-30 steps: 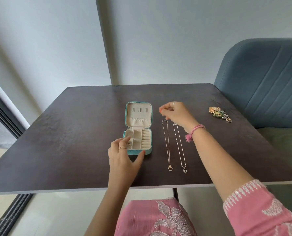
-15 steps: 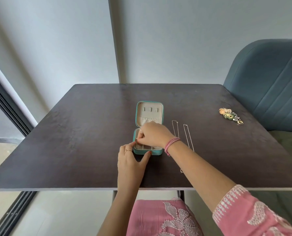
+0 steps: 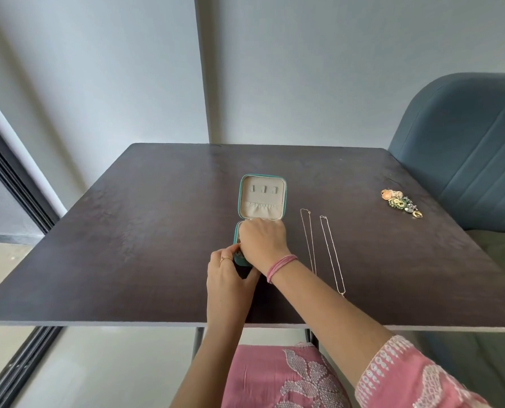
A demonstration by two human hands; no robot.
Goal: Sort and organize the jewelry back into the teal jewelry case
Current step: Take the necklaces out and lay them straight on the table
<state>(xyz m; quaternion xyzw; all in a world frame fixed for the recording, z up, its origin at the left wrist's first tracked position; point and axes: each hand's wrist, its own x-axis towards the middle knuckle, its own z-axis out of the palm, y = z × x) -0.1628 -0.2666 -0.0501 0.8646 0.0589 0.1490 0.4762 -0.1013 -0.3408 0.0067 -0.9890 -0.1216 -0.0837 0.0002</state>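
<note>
Currently the teal jewelry case lies open at table centre. Right hand covers its tray, grasp indeterminate; left hand grips the near corner. Two necklaces and an earring cluster remain outside, right.

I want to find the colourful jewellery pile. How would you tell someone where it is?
Look at the dark table, then its far right side by the blue chair. The small heap of earrings lies there, orange, green and gold, unlike the two thin plain chains.
</note>
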